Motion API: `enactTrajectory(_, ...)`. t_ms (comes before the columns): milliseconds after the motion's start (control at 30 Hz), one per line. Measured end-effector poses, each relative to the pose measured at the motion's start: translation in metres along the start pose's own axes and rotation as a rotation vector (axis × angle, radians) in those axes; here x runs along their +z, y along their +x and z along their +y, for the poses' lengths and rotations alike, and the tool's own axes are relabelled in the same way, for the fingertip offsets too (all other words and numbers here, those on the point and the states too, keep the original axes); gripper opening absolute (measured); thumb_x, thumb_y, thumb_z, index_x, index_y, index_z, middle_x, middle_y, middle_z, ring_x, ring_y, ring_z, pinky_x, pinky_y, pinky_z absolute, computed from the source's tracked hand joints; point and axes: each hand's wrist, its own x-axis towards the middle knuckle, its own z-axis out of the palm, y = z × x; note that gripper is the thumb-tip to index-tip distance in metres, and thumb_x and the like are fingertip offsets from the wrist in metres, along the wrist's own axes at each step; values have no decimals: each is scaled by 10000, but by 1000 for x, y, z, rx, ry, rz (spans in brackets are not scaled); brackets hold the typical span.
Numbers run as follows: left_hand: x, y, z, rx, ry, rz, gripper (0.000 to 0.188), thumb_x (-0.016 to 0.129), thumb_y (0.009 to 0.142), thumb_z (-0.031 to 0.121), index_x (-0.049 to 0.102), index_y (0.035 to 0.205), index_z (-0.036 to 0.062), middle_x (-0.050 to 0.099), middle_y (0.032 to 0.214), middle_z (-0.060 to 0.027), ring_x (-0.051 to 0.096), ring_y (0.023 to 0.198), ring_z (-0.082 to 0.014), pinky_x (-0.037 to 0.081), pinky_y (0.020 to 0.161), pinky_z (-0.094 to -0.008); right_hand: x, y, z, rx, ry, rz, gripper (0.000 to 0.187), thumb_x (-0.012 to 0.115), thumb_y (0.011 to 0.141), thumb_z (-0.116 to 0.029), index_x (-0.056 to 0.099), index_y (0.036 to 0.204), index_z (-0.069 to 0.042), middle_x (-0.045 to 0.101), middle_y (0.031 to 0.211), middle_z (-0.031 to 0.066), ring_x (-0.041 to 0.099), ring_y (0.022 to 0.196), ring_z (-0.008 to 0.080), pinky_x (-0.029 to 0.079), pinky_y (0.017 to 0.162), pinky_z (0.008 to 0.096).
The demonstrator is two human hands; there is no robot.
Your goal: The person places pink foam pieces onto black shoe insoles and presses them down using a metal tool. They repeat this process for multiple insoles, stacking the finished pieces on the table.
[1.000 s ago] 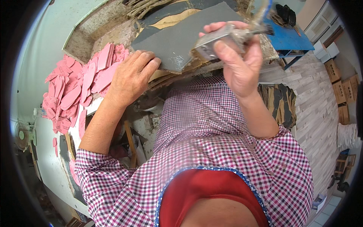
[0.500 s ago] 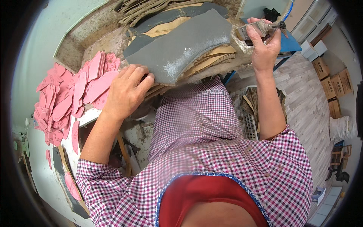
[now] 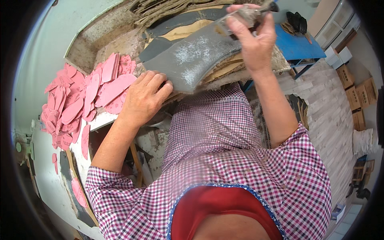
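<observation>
A curved dark grey sheet (image 3: pixel 176 56) with white powdery patches tops a stack of tan and grey pieces (image 3: pixel 224 69) on the worktop. My left hand (image 3: pixel 148 93) holds its near left end, fingers curled on the edge and thumb spread over it. Above the sheet's far right part, my right hand (image 3: pixel 256 44) grips a small boxy metal tool (image 3: pixel 244 18) with a dark knob at one end. Motion blurs the tool, and its underside is hidden, so contact with the sheet cannot be made out.
Pink cut pieces (image 3: pixel 72 108) lie heaped at the left. Strips of brown scrap (image 3: pixel 168 14) lie behind the stack. A blue table (image 3: pixel 300 48) bears a black item at the right. Beyond it, cardboard boxes (image 3: pixel 366 92) stand on the floor. A crate of offcuts (image 3: pixel 298 108) sits beside my right arm.
My right hand has moved the metal tool leftward and up, over the sheet. White patches now spread further across the sheet's middle. My left hand stays at its left end.
</observation>
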Motion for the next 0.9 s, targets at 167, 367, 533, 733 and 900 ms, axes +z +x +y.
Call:
enactTrajectory(167, 11, -7, -5, -73, -89, 67, 320, 646, 652, -39, 627, 962, 37, 623, 993, -107, 635, 927, -292, 532, 774, -376, -35, -3, 3, -127, 182, 47, 295, 656, 871, 31, 501, 1116, -22, 646, 1108, 155, 647, 1028, 221, 539, 908, 369)
enactTrajectory(367, 22, -12, -22, -573, -466, 57, 330, 647, 802, -25, 631, 1124, 41, 675, 1048, -167, 675, 923, -303, 527, 792, -352, -33, -31, 6, 24, 531, 29, 314, 611, 897, 27, 463, 1172, -13, 616, 1135, 208, 622, 1074, 308, 524, 954, 534)
enactTrajectory(533, 35, -18, -46, -937, -800, 318, 281, 612, 923, 117, 625, 1156, -40, 720, 972, -139, 648, 878, -166, 503, 812, -319, -9, -50, 26, 279, 705, 105, 262, 600, 911, -15, 512, 1158, -33, 620, 1121, 223, 595, 1113, 334, 461, 973, 658)
enactTrajectory(733, 10, -64, -55, -922, -900, 710, 303, 630, 922, 41, 613, 1220, -15, 666, 1064, -26, 583, 936, -92, 475, 841, -250, -44, -68, 50, 328, 493, 32, 253, 517, 963, -38, 541, 1170, 105, 606, 1183, 221, 574, 1157, 342, 419, 1016, 674)
enactTrajectory(900, -109, -202, -37, -1151, -777, 1016, 415, 610, 925, 46, 536, 1333, 22, 648, 1134, -64, 647, 925, -142, 565, 746, -292, -51, -62, 50, 350, 458, 77, 283, 480, 987, -58, 551, 1186, 130, 607, 1197, 230, 576, 1166, 335, 437, 1029, 647)
